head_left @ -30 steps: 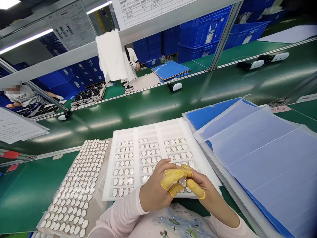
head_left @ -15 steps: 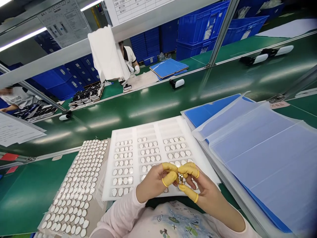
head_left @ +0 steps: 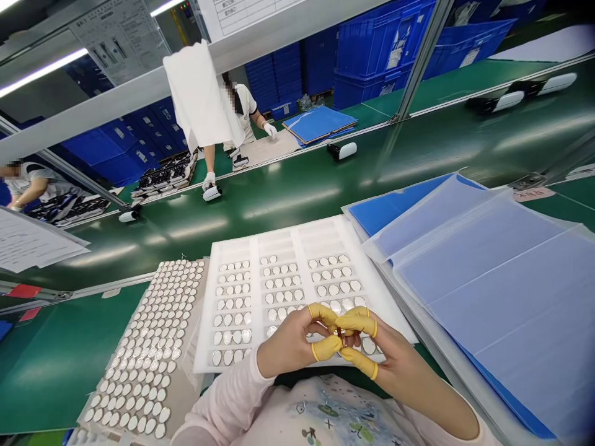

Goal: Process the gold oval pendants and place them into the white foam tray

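Yellow finger cots (head_left: 325, 316) cover your fingertips, and your grip is closed: your left hand (head_left: 288, 344) and right hand (head_left: 393, 362) meet above the near right part of the foam tray, pinching a small metal disc (head_left: 339, 335) edge-on between them. Pale pink sleeves (head_left: 223, 396) run back from your wrists, just above a patterned white garment (head_left: 325, 412) across your lap.

Under your hands, the white foam tray (head_left: 283, 244) holds shiny discs in rows across three columns of slots. Just beside it on your left lies a sheet of discs (head_left: 144, 353), packed in tight rows. On your right, clear plastic sleeves (head_left: 483, 291) lie over a blue folder (head_left: 379, 214), with a small pink label (head_left: 534, 194) past them, its writing too blurred to read. All of this sits on a green surface (head_left: 51, 365).

Farther out, past a green belt (head_left: 297, 198), a co-worker (head_left: 239, 105) in a white shirt and white gloves stands behind a hanging white cloth (head_left: 195, 93). Another co-worker (head_left: 28, 186) works at the far left, and blue crates (head_left: 372, 62) are stacked behind them. The printed sheets (head_left: 118, 40) overhead are too small to read.
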Demonstrator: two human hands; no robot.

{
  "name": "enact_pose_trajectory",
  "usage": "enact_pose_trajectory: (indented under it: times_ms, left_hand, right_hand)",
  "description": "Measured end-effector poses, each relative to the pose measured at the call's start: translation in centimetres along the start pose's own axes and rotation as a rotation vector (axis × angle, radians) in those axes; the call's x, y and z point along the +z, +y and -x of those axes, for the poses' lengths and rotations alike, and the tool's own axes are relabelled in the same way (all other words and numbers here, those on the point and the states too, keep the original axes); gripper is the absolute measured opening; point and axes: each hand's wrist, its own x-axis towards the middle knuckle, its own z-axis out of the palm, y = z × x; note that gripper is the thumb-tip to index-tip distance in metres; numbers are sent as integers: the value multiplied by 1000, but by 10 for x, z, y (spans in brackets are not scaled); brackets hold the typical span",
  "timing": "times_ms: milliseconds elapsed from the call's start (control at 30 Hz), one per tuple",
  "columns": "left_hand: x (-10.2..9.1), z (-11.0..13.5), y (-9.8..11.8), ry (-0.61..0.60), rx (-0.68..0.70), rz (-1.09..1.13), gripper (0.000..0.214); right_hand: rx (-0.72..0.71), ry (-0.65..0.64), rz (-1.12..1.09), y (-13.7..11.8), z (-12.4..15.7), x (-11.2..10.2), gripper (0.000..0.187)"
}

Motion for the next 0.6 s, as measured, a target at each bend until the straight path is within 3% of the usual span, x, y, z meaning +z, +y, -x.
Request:
enact_pose_trajectory:
  times_ms: [267,433,600]
  left_hand:
    - [2,0,-13,-55,250,338,42]
    - [7,-1,-18,-5,293,328,46]
    - [5,-1,-26,44,288,218,54]
  right_hand:
    - [-88,303,-412,6,8,18,22]
    - [-66,419,-487,4,10,29,22]
    - [-42,450,-502,5,10,33,25]
